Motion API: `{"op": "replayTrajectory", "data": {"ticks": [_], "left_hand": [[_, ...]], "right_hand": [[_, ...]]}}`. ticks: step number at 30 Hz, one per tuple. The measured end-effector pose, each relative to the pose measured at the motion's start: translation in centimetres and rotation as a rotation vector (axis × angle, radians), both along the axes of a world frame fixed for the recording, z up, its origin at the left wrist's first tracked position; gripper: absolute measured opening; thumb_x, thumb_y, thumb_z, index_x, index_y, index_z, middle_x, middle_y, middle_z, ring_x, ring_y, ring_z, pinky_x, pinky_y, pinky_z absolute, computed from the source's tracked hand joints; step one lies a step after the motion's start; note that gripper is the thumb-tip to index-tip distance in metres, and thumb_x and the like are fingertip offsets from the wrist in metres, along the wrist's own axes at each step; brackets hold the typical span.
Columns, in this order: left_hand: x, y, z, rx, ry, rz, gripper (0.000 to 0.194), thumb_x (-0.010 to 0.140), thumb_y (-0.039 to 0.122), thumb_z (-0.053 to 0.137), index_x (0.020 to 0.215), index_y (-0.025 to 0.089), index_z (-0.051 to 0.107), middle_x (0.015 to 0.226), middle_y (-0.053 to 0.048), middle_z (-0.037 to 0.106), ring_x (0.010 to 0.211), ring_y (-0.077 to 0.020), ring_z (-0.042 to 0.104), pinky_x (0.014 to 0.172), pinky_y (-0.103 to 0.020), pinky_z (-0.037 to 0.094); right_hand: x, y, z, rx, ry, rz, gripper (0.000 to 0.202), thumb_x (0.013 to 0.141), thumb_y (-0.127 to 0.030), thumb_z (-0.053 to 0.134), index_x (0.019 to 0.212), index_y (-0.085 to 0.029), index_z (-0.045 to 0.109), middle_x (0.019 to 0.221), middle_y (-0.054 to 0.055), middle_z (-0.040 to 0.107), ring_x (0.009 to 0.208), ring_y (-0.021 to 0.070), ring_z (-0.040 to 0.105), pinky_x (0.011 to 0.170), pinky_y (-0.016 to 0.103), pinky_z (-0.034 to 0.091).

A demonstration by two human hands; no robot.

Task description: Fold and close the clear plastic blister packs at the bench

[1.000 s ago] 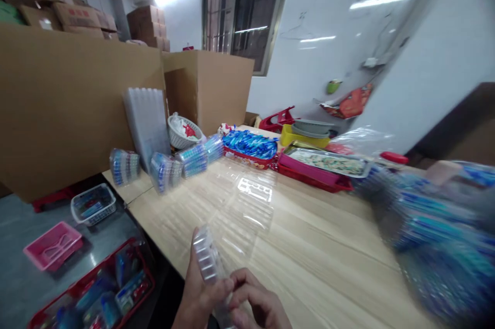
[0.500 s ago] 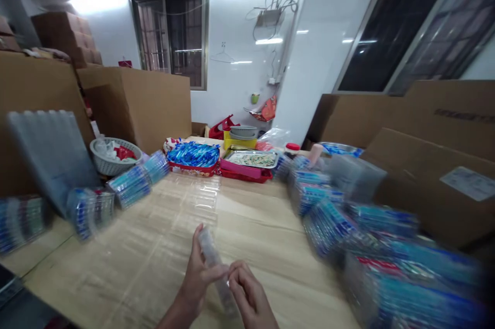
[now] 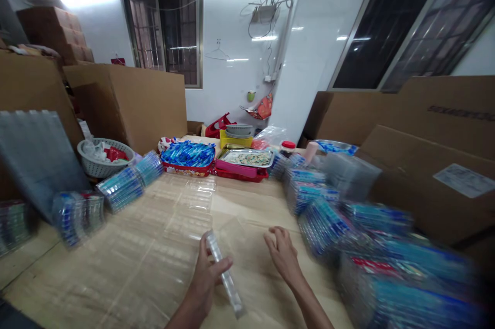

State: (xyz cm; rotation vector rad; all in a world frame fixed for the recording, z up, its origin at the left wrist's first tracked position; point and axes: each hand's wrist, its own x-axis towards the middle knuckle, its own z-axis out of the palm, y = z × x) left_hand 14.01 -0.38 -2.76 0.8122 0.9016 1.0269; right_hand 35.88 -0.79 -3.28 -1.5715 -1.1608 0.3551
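Note:
My left hand (image 3: 205, 273) is closed around a narrow stack of clear plastic blister sheets (image 3: 227, 277), seen edge-on and tilted, with the thumb across its near side. My right hand (image 3: 284, 252) hovers over the table to the right, apart from the stack, its fingers loosely bent and slightly spread; I see nothing in it. Between the hands shows a faint clear sheet (image 3: 234, 233), too see-through to tell whether it lies on the table. More clear blister sheets (image 3: 189, 210) are laid out flat on the left and middle of the wooden table (image 3: 266, 205).
Filled blister packs (image 3: 325, 226) are piled along the right side, with others (image 3: 121, 187) at the left. At the back stand a red tray of blue pens (image 3: 187, 153) and a metal tray of small pieces (image 3: 247, 157). A grey basket (image 3: 102, 164) and cardboard boxes (image 3: 149, 107) flank the table.
My right hand has left the stack and moved to the right, its fingers loosened. My left hand still holds the stack, now slightly further right. The view has shifted a little.

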Motion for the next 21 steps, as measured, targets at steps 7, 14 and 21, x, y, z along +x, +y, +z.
{"op": "replayTrajectory", "data": {"ticks": [7,14,21], "left_hand": [[0.2,-0.8,-0.4,0.075,-0.058,0.004,0.087,0.055,0.039,0.082,0.129,0.029,0.038,0.096,-0.003,0.061,0.077,-0.0182,0.061,0.064,-0.025,0.046],[0.0,-1.2,-1.3,0.066,-0.043,0.003,0.091,0.048,0.037,0.086,0.127,0.027,0.041,0.093,-0.002,0.06,0.069,-0.0152,0.06,0.061,-0.024,0.045],[-0.6,-2.6,-1.3,0.035,-0.018,0.013,0.086,0.048,0.031,0.085,0.124,0.026,0.044,0.08,0.001,0.059,0.065,-0.0162,0.059,0.06,-0.026,0.046]], "right_hand": [[-7.2,-4.8,1.9,-0.113,0.378,0.675,0.036,0.074,-0.053,0.068,0.069,-0.017,0.063,0.104,0.01,0.06,0.099,0.0257,0.056,0.085,0.035,0.043],[-9.4,-6.4,1.3,-0.12,0.636,0.704,0.042,0.07,-0.055,0.071,0.059,-0.016,0.058,0.082,0.003,0.053,0.074,0.0173,0.049,0.068,0.026,0.039],[-10.0,-7.1,-1.4,-0.084,0.729,0.728,0.04,0.077,-0.05,0.067,0.061,-0.016,0.052,0.072,0.0,0.047,0.069,0.0147,0.044,0.066,0.025,0.037]]}}
